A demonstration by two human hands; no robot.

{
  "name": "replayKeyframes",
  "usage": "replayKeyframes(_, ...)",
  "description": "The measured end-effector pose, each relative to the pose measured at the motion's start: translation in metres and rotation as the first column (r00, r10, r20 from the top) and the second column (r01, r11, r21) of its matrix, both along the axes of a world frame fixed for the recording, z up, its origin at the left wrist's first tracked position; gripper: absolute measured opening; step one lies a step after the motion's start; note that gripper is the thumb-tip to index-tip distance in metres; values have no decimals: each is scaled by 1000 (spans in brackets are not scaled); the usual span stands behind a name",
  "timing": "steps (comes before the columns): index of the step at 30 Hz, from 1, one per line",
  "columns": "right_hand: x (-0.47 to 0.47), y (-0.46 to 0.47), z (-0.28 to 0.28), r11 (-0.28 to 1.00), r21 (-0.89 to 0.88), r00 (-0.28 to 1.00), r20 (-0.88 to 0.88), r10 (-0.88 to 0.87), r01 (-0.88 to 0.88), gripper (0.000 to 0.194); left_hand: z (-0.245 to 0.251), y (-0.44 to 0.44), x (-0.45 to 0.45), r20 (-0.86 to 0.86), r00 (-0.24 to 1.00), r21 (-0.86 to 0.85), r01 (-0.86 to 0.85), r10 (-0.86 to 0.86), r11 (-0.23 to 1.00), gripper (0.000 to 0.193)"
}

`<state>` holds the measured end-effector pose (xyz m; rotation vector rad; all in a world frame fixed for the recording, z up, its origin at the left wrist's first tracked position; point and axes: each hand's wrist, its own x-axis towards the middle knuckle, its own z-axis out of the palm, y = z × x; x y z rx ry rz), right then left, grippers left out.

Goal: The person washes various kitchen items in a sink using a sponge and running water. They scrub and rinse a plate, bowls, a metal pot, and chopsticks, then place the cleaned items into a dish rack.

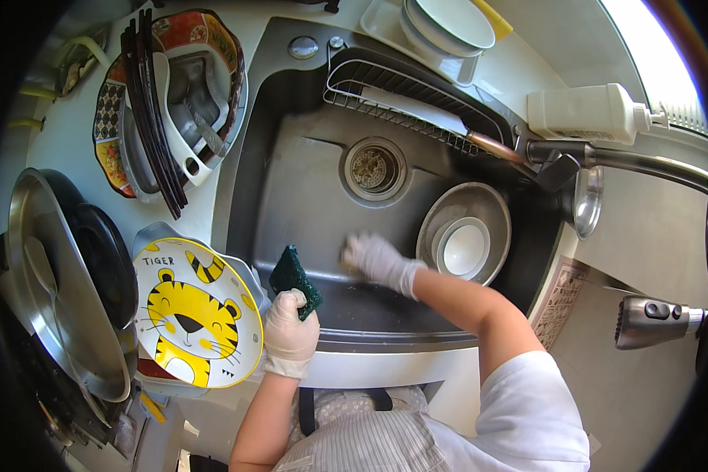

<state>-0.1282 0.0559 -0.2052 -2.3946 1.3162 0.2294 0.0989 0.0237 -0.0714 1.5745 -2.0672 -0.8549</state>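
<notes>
My left hand (292, 333), in a whitish glove, grips a dark green scouring pad (292, 274) above the front left of the stainless steel sink (307, 189). My right hand (377, 259), gloved too, is over the sink floor with its fingers curled and blurred. A trace of yellow shows beneath those fingers, but what it is stays hidden. To the right of that hand, a white bowl (466, 251) is nested in a metal basin (501, 218). Behind both hands lies the drain strainer (373, 171).
A knife (413, 112) rests in the wire rack (383, 74) at the sink's back. Left stand a tiger plate (197, 318), a patterned dish (221, 35) with chopsticks (147, 112), and a steel pan (41, 236). The faucet (637, 159) and a white pump bottle (584, 112) are right.
</notes>
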Motion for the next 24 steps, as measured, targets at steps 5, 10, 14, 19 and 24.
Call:
replayKeyframes(5, -65, -86, -6, 825, -144, 734, -392, -555, 547, 28, 0, -1, -1, -19, 1000, -16, -2, 2, 1000, 23)
replayKeyframes(10, -57, -43, 56, 993, -46, 888, -446, -114, 105, 26, 1, -1, -1, -19, 1000, -12, -12, 11, 1000, 20)
replayKeyframes(14, -43, 38, 31, 861, 232, 853, -166, 494, -453, 16, -1, -2, -1, -40, 999, -47, 15, -17, 999, 23)
replayKeyframes(19, -45, 86, -16, 851, 418, 863, -245, 442, -317, 20, -1, -1, -1, -35, 999, -34, 7, -8, 999, 22)
replayKeyframes(24, -44, 1, 2, 977, 52, 964, -185, -193, 205, 4, -1, 3, 1, 23, 1000, 16, -14, 14, 1000, 22)
